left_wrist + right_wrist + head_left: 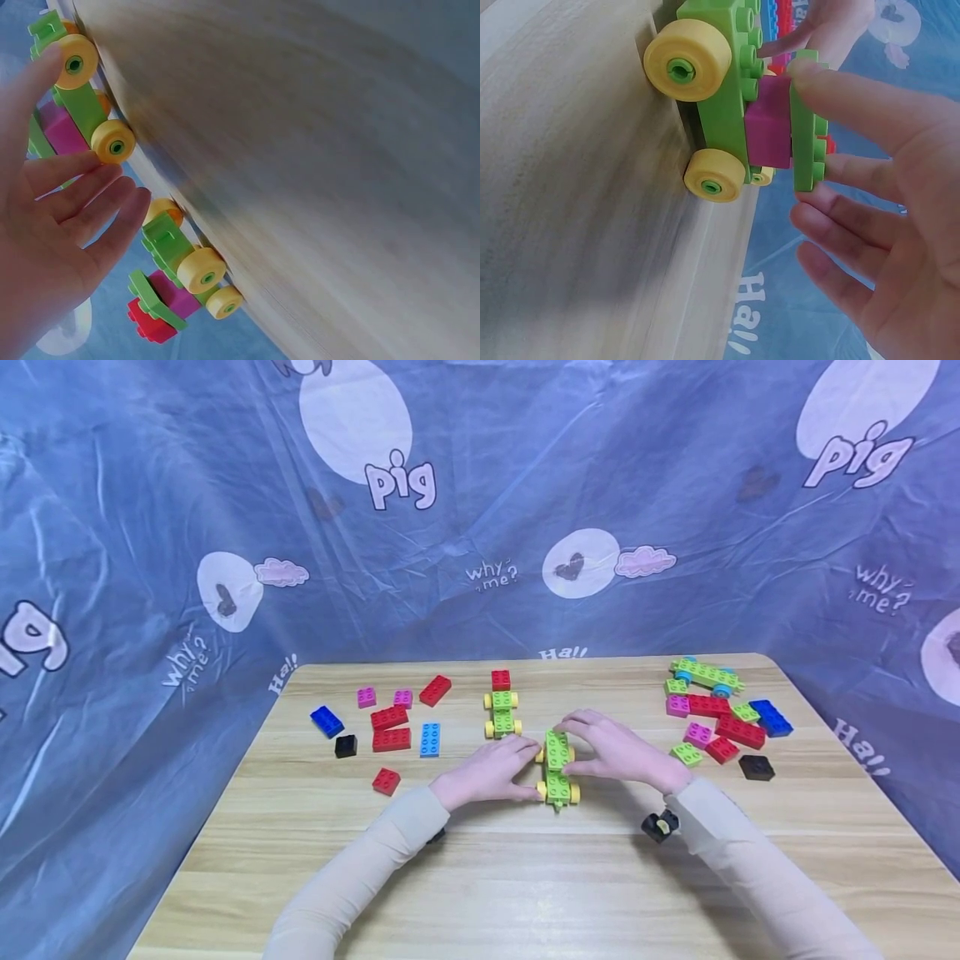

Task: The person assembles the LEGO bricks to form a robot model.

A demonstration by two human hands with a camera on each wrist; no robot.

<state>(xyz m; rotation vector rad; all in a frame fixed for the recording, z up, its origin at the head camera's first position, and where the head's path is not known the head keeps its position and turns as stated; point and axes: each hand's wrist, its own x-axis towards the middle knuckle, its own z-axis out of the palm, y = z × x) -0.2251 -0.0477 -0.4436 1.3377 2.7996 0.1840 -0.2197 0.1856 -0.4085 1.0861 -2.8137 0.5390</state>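
A toy car [558, 790] with a lime green wheeled base and yellow wheels stands on the table between both hands. A magenta brick [769, 124] sits on its base, with a long lime green brick [804, 120] on top of that. My right hand [618, 750] pinches this top brick end to end, thumb at one end and fingers at the other. From the left side, my left hand [491, 771] holds the car, its thumb at one yellow wheel [77, 61] and its index fingertip at another [114, 142]. The remaining left fingers are spread.
Just beyond stands a second car [502, 723] topped with a red brick [500, 680]. Loose red, pink, blue and black bricks, including a light blue brick [430, 739], lie at left. More bricks and a green base with blue wheels [707, 675] are at right.
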